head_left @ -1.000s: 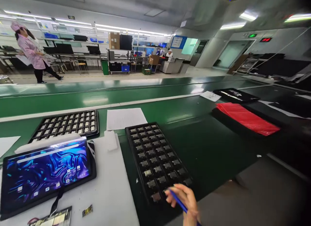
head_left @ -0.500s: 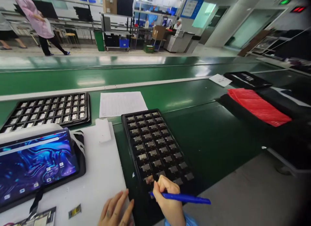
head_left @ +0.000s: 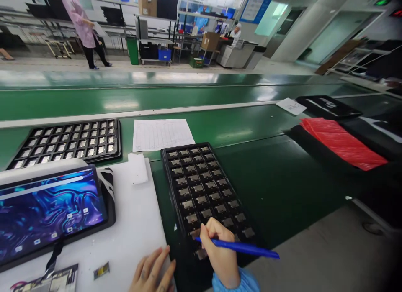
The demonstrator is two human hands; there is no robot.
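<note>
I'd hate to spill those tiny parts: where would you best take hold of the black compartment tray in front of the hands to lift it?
Probably by its two long raised rims, one hand from each side. The black plastic compartment tray is long, thin and lies flat, so a level two-sided grip should keep the small parts in their pockets. The right hand with the blue pen is over the near end.

Single head cam — looks fwd and down, close over bench; edges probably distorted.

Two bare hands, no gloves or rings; right hand has a light blue sleeve cuff at the frame's bottom edge; left hand shows no sleeve
</note>
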